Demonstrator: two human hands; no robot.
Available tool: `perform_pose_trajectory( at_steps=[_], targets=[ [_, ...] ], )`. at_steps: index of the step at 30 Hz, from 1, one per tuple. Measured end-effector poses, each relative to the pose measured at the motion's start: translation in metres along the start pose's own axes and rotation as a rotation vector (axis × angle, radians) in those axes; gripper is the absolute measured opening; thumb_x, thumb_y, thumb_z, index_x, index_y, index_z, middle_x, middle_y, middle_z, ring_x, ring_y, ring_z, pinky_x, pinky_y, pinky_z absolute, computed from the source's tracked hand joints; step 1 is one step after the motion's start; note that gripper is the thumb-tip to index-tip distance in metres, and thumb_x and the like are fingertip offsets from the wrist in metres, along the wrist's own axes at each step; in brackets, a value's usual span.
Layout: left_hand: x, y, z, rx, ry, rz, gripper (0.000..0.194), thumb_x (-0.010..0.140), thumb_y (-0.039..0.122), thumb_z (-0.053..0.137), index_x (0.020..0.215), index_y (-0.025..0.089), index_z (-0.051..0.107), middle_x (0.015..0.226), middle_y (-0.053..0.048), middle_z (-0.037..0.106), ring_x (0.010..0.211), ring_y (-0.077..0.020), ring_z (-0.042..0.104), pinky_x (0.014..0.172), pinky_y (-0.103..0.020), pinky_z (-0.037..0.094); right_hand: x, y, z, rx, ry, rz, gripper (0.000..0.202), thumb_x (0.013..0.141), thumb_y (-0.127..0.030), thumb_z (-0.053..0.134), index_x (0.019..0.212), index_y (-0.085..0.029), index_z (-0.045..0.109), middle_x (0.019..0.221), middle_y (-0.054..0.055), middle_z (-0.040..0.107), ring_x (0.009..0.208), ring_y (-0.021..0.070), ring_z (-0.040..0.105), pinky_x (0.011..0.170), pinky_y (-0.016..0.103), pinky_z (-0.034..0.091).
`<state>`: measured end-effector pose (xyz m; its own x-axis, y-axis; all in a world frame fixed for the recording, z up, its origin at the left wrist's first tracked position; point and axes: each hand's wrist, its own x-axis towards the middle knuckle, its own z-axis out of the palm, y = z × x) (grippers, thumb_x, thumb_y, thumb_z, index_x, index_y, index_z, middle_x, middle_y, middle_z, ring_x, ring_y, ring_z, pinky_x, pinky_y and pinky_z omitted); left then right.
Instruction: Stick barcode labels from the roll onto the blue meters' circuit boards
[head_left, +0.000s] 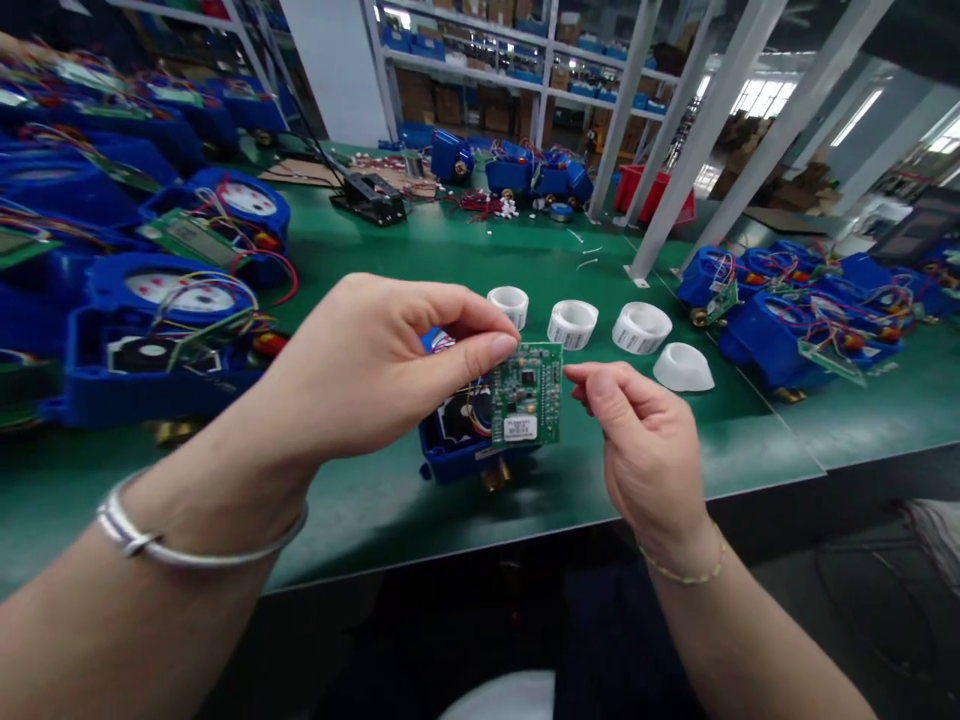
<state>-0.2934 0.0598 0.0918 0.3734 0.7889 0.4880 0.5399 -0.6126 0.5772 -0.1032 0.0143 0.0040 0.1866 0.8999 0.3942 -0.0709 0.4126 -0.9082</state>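
My left hand (397,365) pinches a green circuit board (541,405) by its upper left corner, between thumb and index finger. The board is upright, its chips and a white printed label facing me. Just off its right edge, my right hand (649,430) is closed, fingers curled and index fingertip close to the board. Whatever those fingers hold, if anything, is too small to make out. Behind and below the board sits a blue meter housing (457,465) with a brass fitting (496,475) at its front. Wires show inside the housing, partly hidden by the board and my left hand.
White label rolls (641,328) stand in a row behind my right hand on the green bench (420,250). Several wired blue meters crowd the left (165,310) and right (802,330). A black stand (369,200), loose connectors and a red bin (656,195) lie further back, near metal posts.
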Motion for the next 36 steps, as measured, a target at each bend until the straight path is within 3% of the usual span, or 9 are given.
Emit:
perform_pose_trajectory(
  at_steps=[3,9,11,14,19,23,28,32,36],
  targets=[
    [0.004,0.005,0.004,-0.015,0.024,0.020,0.012,0.084,0.032,0.070,0.081,0.025,0.079,0.074,0.007,0.078,0.065,-0.0129,0.068,0.065,-0.023,0.048,0.007,-0.016,-0.004,0.061,-0.102,0.137,0.005,0.084,-0.029,0.077,0.088,-0.028,0.079,0.076,-0.004,0.074,0.069,0.0109,0.063,0.065,0.024,0.048],
    [-0.013,0.006,0.014,-0.091,0.124,-0.066,0.010,0.082,0.031,0.073,0.087,0.025,0.079,0.084,0.002,0.077,0.078,-0.0180,0.070,0.077,-0.029,0.053,0.002,-0.021,-0.004,0.043,-0.101,0.210,0.003,0.083,-0.024,0.077,0.080,-0.023,0.077,0.068,-0.006,0.071,0.061,0.0072,0.059,0.058,0.019,0.046],
    [-0.032,-0.002,0.023,-0.143,0.288,-0.153,0.026,0.080,0.038,0.075,0.104,0.026,0.075,0.106,-0.003,0.074,0.103,-0.0235,0.067,0.096,-0.036,0.051,0.003,-0.021,-0.003,0.058,-0.098,0.211,0.003,0.083,-0.024,0.076,0.081,-0.022,0.076,0.067,-0.006,0.070,0.060,0.0073,0.059,0.057,0.019,0.046],
    [-0.068,-0.021,0.042,-0.232,0.443,-0.272,0.067,0.080,0.053,0.072,0.137,0.026,0.051,0.144,-0.013,0.047,0.137,-0.0314,0.044,0.112,-0.050,0.042,0.007,-0.017,-0.002,0.164,-0.065,0.237,0.005,0.083,-0.025,0.076,0.081,-0.021,0.075,0.068,-0.005,0.067,0.061,0.0074,0.057,0.059,0.020,0.045],
    [-0.102,-0.035,0.064,-0.413,0.203,-0.448,0.085,0.076,0.049,0.076,0.147,0.024,0.036,0.153,-0.020,0.039,0.140,-0.0385,0.043,0.106,-0.053,0.048,0.019,-0.008,0.002,0.300,-0.055,0.302,0.014,0.080,-0.032,0.077,0.079,-0.020,0.070,0.069,-0.005,0.062,0.061,0.0081,0.052,0.059,0.022,0.043],
    [-0.100,-0.026,0.064,-0.435,0.209,-0.472,0.081,0.080,0.041,0.075,0.150,0.029,0.036,0.162,-0.015,0.031,0.147,-0.0377,0.033,0.113,-0.053,0.041,0.027,-0.003,0.004,0.303,-0.057,0.295,0.017,0.080,-0.034,0.077,0.079,-0.019,0.069,0.069,-0.004,0.062,0.062,0.0096,0.051,0.059,0.024,0.043],
    [-0.094,-0.011,0.059,-0.495,0.310,-0.524,0.041,0.081,0.038,0.075,0.121,0.032,0.067,0.161,-0.004,0.038,0.151,-0.0312,0.026,0.124,-0.047,0.019,0.028,-0.002,0.013,0.312,-0.083,0.287,0.014,0.081,-0.032,0.075,0.078,-0.020,0.068,0.067,-0.004,0.061,0.062,0.0101,0.050,0.059,0.024,0.041],
    [-0.078,0.000,0.046,-0.629,0.376,-0.675,0.041,0.076,0.041,0.079,0.115,0.031,0.070,0.140,-0.004,0.062,0.134,-0.0324,0.051,0.115,-0.042,0.038,0.038,-0.014,0.025,0.289,-0.103,0.297,0.015,0.081,-0.033,0.074,0.077,-0.020,0.069,0.066,-0.005,0.059,0.061,0.0099,0.047,0.057,0.024,0.038],
    [-0.057,0.007,0.027,-0.819,0.314,-0.751,0.048,0.075,0.039,0.082,0.119,0.031,0.067,0.127,-0.001,0.070,0.117,-0.0252,0.063,0.088,-0.027,0.056,0.066,-0.029,0.036,0.245,-0.153,0.337,0.020,0.075,-0.035,0.076,0.070,-0.018,0.067,0.061,-0.004,0.059,0.057,0.0097,0.045,0.055,0.025,0.035]
  ],
)
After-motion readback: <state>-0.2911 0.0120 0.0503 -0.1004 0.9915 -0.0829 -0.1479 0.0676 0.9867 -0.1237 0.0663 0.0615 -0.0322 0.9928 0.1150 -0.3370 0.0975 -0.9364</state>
